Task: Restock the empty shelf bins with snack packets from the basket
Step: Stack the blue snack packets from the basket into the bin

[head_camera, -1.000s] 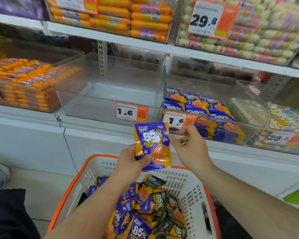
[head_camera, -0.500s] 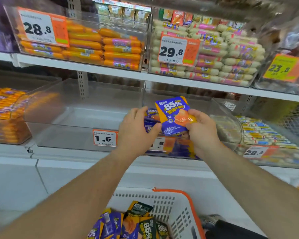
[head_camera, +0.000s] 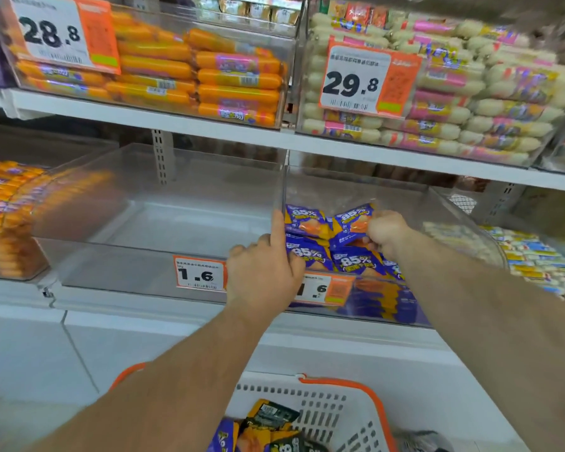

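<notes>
At far left, a clear bin (head_camera: 10,223) on the middle shelf holds orange sausage sticks. Beside it stands an empty clear bin (head_camera: 150,230) with a 1.6 price tag (head_camera: 199,273) on its front wall. Above, on the upper shelf (head_camera: 209,125), another bin with a 28.8 tag (head_camera: 62,32) is stacked with orange sausages (head_camera: 235,79).

The left hand (head_camera: 265,272) rests on the front edge where the empty bin meets the next one, index finger stretched up along the dividing wall, the other fingers loosely bent; it holds nothing. To its right, the second bin (head_camera: 405,308) is partly filled with purple-and-orange "85%" packets (head_camera: 307,220). The right hand (head_camera: 387,234) reaches into this bin, fingers curled, pinching one packet (head_camera: 353,223) by its edge just above the pile. A second 1.6 tag (head_camera: 327,288) sits on that bin's front, partly hidden by the left hand.

Above right, a bin with a 29.8 tag (head_camera: 366,81) holds pale sausages (head_camera: 503,106). At far right, a further bin (head_camera: 535,265) holds small light-coloured packs.

Bottom centre, the white basket (head_camera: 340,409) with an orange rim contains more packets.
</notes>
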Motion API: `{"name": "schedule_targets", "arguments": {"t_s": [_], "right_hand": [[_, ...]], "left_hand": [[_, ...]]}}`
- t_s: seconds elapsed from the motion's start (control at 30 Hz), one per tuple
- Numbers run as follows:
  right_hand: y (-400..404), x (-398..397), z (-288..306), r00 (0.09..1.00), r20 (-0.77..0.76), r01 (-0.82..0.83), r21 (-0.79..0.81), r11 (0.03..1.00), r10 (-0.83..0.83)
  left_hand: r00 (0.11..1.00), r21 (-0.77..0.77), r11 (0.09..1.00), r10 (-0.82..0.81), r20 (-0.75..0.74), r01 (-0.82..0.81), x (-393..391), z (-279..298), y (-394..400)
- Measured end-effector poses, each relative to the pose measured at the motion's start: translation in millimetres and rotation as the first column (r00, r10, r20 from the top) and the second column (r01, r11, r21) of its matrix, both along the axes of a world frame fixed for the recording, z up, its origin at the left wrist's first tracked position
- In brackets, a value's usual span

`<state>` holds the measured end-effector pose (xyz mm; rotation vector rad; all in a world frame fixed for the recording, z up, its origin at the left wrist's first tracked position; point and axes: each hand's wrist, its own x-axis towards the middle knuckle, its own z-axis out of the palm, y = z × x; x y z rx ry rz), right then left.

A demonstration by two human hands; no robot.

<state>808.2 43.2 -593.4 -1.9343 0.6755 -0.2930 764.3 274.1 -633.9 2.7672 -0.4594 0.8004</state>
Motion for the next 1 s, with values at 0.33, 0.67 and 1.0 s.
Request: {"name": "schedule_targets", "arguments": {"t_s": [0.33, 0.67, 1.0], "right_hand": [[-2.3, 14.8, -13.3, 0.956, -0.286, -0.081, -0.454, 0.887, -0.059], [39.0, -36.6, 3.4, 0.996, 0.082, 0.082, -0.729, 0.680, -0.032], [167.9, -123.9, -116.9, 0.788, 0.443, -0.043, -0.653, 0.756, 0.428]], "left_hand": [[0.997, -0.024, 1.000, -0.012, -0.072, 0.011, 0.6, 1.8, -1.6], [0.990, -0.085, 0.993, -0.095, -0.103, 0.086, 3.3, 2.9, 2.0], [0.923, -0.345, 0.864, -0.384, 0.019, 0.367, -59.0, -85.3, 66.2]]}}
